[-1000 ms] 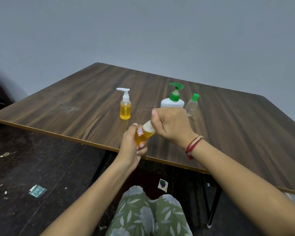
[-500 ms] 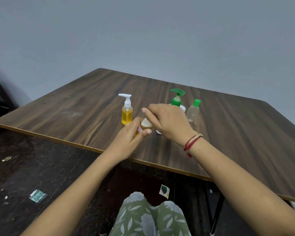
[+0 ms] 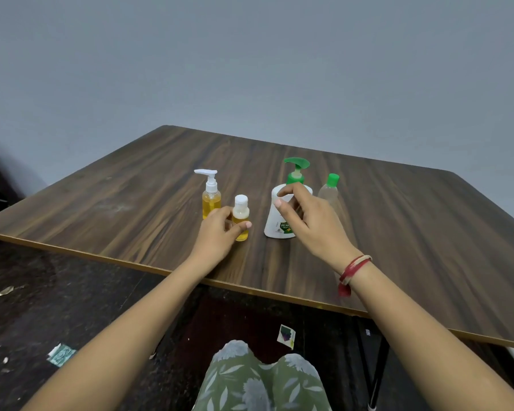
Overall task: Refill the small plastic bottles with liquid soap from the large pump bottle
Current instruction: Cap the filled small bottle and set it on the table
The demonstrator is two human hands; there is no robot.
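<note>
Left hand (image 3: 217, 232): thumb and fingers wrapped round the small white-capped bottle (image 3: 241, 213). The bottle is upright on the wooden table (image 3: 131, 209), cap on, amber soap up to the shoulder. Judged filled.

Right hand (image 3: 309, 223): fingers loosely curved, nothing held. It hovers in front of the large pump bottle (image 3: 275, 225); cannot tell whether the fingertips touch it.

Layout: four bottles clustered mid-table.
- White-pump bottle (image 3: 210, 200): amber, just behind and left of the held bottle, nearly touching the left hand.
- Large pump bottle: right of the held bottle, a clear gap between.
- Green-capped bottle (image 3: 329, 191): looks empty, just right of the large bottle and partly hidden behind the right hand. Likely next to fill.

Risks (judgement):
- Drawing the left hand away could brush the white-pump bottle. It is tall and narrow, so it tips easily.
- Reaching for the green-capped bottle takes the right hand past the green pump head. A knock could rock the large bottle.
- An empty bottle is light and will topple at a nudge.

Room: bare tabletop far, left and right of the cluster. The near edge is not far from the held bottle, with both forearms crossing it; a toppled bottle rolling near would drop to the floor (image 3: 57, 307).
</note>
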